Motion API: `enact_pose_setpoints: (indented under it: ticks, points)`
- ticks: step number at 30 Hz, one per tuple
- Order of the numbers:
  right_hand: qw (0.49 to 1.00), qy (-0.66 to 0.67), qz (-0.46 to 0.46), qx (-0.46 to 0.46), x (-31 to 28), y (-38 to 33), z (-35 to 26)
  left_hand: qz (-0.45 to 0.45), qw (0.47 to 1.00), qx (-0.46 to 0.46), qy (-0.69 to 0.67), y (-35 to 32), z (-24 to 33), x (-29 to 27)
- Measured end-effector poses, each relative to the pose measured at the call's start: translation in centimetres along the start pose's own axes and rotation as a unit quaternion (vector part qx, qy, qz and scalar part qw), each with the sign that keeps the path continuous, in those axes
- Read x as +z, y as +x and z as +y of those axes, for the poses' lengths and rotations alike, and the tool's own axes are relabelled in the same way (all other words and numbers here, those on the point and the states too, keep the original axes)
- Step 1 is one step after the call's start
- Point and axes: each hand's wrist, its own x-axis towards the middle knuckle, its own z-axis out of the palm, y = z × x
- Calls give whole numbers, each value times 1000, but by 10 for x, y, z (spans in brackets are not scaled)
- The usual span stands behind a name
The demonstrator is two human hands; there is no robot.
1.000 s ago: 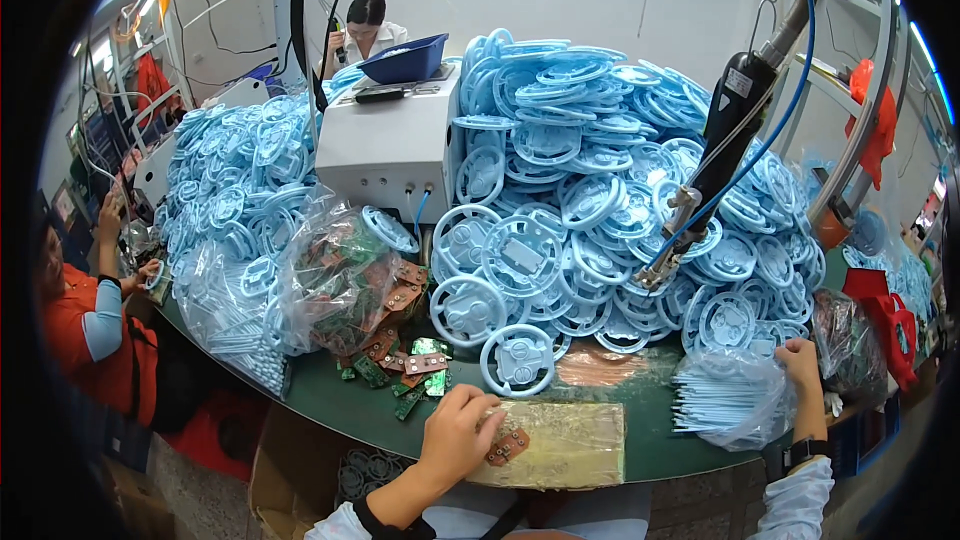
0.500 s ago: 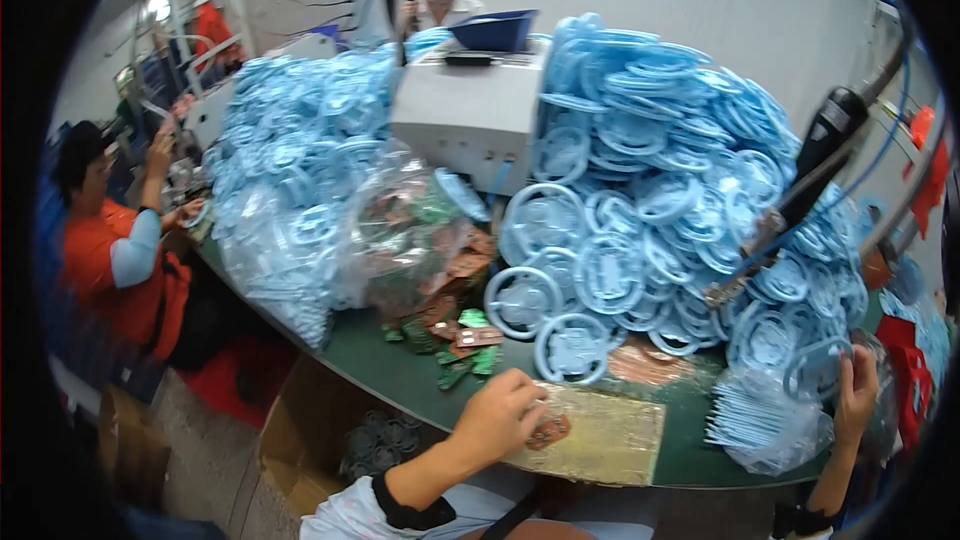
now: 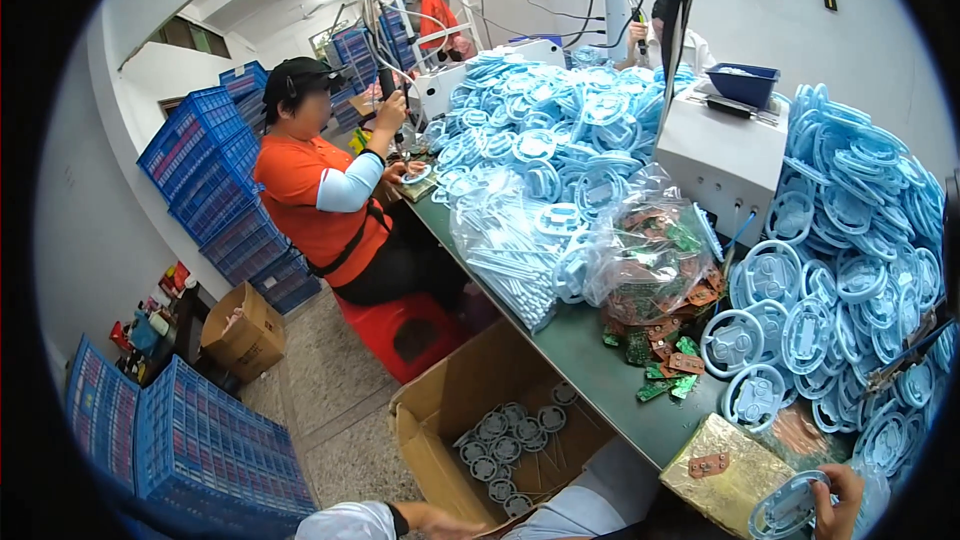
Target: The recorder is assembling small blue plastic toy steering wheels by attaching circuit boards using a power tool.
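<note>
My right hand (image 3: 841,502), at the lower right, grips a light blue oval plastic frame (image 3: 790,506) by its edge. The frame overhangs the corner of a gold-coloured block (image 3: 722,502) at the table edge. On that block lies a small copper-brown circuit board (image 3: 709,465), with no hand touching it. Low in the picture, my left hand (image 3: 440,522) is near the rim of an open cardboard box (image 3: 425,440); its fingers are blurred and partly cut off. Inside the box are several grey round pieces (image 3: 505,440), some with thin sticks.
Blue frames heap up (image 3: 850,240) around a grey machine (image 3: 720,145). A clear bag (image 3: 645,250) and loose boards (image 3: 675,365) lie on the green table (image 3: 590,365). A co-worker in orange (image 3: 330,170) sits at left, near stacked blue crates (image 3: 205,155); another person is behind.
The view has swung left, bringing crates and the box into sight. My left hand has left the circuit board and moved down-left; my right hand has brought a blue frame to the block.
</note>
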Motion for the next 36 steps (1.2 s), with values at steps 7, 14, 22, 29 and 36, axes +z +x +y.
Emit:
enact_pose_setpoints:
  ticks: [7,14,22,29,36]
  points:
    - [1000,-11,-18,-7,3,0,-20,65,996,-55,-7,-6,-45,5]
    - [1000,-13,-21,20,0,-4,-15,126,991,-26,29,-6,-56,13]
    - [999,-23,-17,-23,1,-2,-24,210,975,-6,77,-19,-57,9]
    - [1000,-20,0,-13,4,-4,-23,276,952,13,130,-28,-42,-2]
    - [1000,-18,-1,-3,6,-1,-24,340,924,28,170,-37,-36,-5]
